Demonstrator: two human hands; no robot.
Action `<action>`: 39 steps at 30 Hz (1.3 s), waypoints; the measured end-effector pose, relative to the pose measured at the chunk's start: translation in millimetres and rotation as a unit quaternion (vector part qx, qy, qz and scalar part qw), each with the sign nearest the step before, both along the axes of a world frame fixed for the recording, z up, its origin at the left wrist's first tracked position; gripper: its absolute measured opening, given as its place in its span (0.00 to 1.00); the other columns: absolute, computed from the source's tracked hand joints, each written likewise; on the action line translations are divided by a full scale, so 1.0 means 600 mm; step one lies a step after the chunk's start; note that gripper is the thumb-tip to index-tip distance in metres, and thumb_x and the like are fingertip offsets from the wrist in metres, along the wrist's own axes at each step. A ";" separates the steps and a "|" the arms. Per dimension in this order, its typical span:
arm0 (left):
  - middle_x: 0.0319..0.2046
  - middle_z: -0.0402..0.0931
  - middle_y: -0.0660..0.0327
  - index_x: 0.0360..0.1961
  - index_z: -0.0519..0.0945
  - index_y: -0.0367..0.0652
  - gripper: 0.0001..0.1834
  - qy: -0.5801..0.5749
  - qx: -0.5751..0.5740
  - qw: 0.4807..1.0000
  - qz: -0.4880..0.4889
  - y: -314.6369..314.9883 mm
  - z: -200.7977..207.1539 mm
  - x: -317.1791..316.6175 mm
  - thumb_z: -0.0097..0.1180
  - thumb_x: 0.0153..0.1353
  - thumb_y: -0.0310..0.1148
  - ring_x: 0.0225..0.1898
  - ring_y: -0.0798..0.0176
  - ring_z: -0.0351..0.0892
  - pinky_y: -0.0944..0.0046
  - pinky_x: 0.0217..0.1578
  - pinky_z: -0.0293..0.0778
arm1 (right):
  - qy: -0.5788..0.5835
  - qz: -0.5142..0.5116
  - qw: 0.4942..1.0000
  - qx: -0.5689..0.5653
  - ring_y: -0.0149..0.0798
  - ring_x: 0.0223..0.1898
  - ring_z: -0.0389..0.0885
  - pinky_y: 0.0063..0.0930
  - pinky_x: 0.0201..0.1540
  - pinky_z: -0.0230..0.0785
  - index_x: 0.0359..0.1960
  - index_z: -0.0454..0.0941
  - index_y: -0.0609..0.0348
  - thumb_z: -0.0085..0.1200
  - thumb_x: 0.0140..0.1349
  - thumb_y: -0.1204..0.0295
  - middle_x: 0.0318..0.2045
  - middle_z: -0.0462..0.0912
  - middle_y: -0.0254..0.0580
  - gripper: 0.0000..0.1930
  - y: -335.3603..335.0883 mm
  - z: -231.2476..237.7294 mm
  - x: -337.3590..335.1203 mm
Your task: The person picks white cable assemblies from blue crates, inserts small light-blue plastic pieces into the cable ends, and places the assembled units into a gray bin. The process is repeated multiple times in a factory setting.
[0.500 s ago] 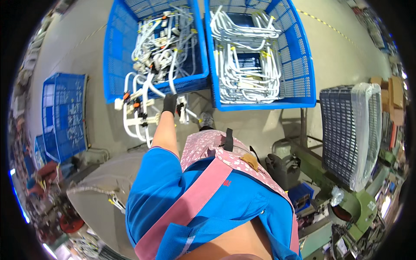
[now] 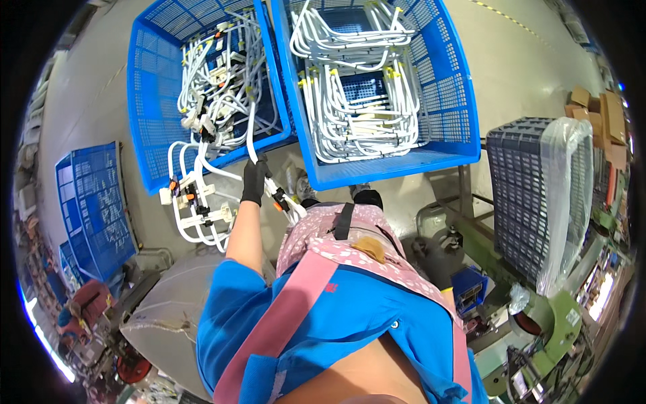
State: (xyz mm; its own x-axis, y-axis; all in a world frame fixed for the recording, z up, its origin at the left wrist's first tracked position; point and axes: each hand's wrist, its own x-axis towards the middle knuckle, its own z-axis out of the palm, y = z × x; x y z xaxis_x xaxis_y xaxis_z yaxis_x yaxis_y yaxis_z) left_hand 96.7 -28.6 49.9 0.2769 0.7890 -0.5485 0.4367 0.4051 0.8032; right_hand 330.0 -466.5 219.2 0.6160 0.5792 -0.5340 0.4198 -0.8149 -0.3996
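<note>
My left hand [image 2: 254, 180], in a black glove, is closed around white bent tubes in front of the left blue crate [image 2: 140, 101]. The tubes [image 2: 180, 219] spread to the left of my wrist, carrying cream, black and orange fittings. More tube ends [image 2: 291, 207] with fittings show to the right of the hand, by my apron. One tube runs from the hand up over the crate's near rim. In that crate lies a tangle of similar white tubes [image 2: 195, 67] with fittings and yellow ends. My right hand does not show.
A second blue crate [image 2: 397, 174] on the right holds stacked white bent tubes [image 2: 363, 148]. A dark crate with clear plastic [image 2: 521, 195] stands farther right, near green machinery [image 2: 562, 330]. Another blue crate [image 2: 101, 209] and a grey covered bulk [image 2: 168, 316] are at left.
My left hand and the tubes it holds have come nearer to my body. The view has shifted, so both large crates appear farther left.
</note>
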 end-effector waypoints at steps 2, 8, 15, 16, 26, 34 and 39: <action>0.18 0.72 0.62 0.39 0.78 0.38 0.14 0.001 -0.005 0.998 0.070 -0.019 0.061 0.005 0.51 0.61 0.38 0.19 0.67 0.71 0.66 0.20 0.65 | -0.010 0.056 0.996 0.066 0.50 0.34 0.80 0.41 0.36 0.72 0.38 0.79 0.55 0.53 0.61 0.58 0.31 0.81 0.48 0.14 0.025 -0.029 0.083; 0.19 0.69 0.65 0.35 0.78 0.37 0.14 0.050 0.054 0.989 0.127 -0.153 0.255 -0.021 0.52 0.62 0.39 0.19 0.72 0.68 0.68 0.20 0.64 | 0.007 0.247 0.955 0.162 0.50 0.35 0.80 0.42 0.37 0.72 0.37 0.79 0.54 0.53 0.59 0.60 0.31 0.81 0.45 0.13 0.199 -0.195 0.277; 0.14 0.63 0.70 0.35 0.76 0.37 0.18 0.199 0.031 0.953 0.226 -0.310 0.369 0.028 0.48 0.67 0.44 0.16 0.74 0.63 0.70 0.18 0.59 | 0.006 0.370 0.928 0.030 0.49 0.39 0.80 0.45 0.40 0.72 0.39 0.78 0.53 0.55 0.55 0.58 0.36 0.82 0.45 0.15 0.377 -0.433 0.314; 0.14 0.63 0.70 0.35 0.76 0.36 0.18 0.218 0.019 0.944 0.246 -0.320 0.381 0.034 0.47 0.67 0.43 0.15 0.74 0.63 0.70 0.18 0.59 | 0.010 0.389 0.921 0.000 0.49 0.40 0.80 0.44 0.41 0.72 0.40 0.77 0.53 0.56 0.54 0.58 0.37 0.81 0.44 0.16 0.393 -0.464 0.309; 0.11 0.61 0.68 0.35 0.75 0.34 0.19 0.223 0.030 0.928 0.297 -0.369 0.432 0.063 0.44 0.70 0.42 0.13 0.74 0.60 0.70 0.17 0.60 | 0.054 0.359 0.903 -0.230 0.49 0.67 0.60 0.57 0.66 0.47 0.66 0.57 0.46 0.56 0.53 0.57 0.65 0.63 0.45 0.38 0.416 -0.649 0.311; 0.11 0.62 0.69 0.35 0.77 0.33 0.20 0.261 0.011 0.934 0.245 -0.364 0.445 0.052 0.45 0.70 0.43 0.14 0.74 0.63 0.72 0.18 0.59 | 0.149 0.354 0.915 -0.121 0.47 0.49 0.79 0.43 0.50 0.71 0.43 0.81 0.48 0.51 0.55 0.45 0.45 0.82 0.47 0.23 0.428 -0.540 0.289; 0.15 0.70 0.67 0.34 0.81 0.34 0.14 0.260 0.031 0.934 0.241 -0.347 0.442 0.013 0.48 0.65 0.35 0.15 0.75 0.66 0.72 0.17 0.59 | 0.035 0.345 0.934 0.089 0.48 0.35 0.82 0.44 0.37 0.74 0.31 0.82 0.50 0.54 0.54 0.45 0.30 0.83 0.44 0.21 0.391 -0.373 0.285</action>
